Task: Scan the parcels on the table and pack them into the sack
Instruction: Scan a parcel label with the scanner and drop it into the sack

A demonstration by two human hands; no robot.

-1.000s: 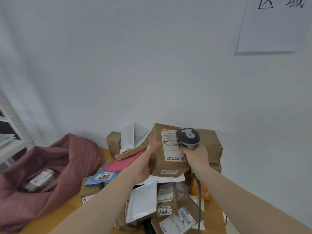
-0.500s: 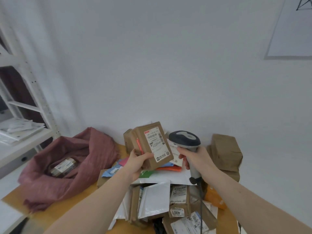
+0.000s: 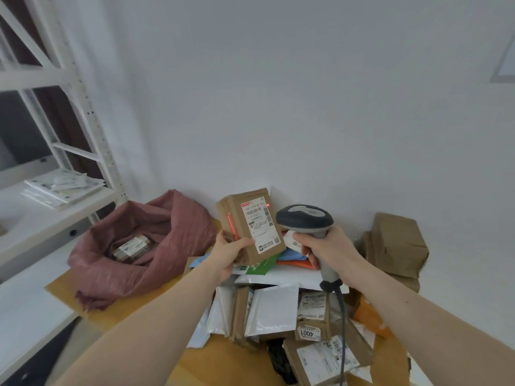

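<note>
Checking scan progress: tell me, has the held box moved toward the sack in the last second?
Yes. The box has left the brown parcels by the wall and sits nearer the sack.

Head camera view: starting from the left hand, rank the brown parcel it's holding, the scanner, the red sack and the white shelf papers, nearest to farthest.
1. Brown parcel: gripped in the left hand.
2. Scanner: just to its right, held by the right hand.
3. Red sack: on the table, to the left.
4. White shelf papers: far left, on the rack.
</note>
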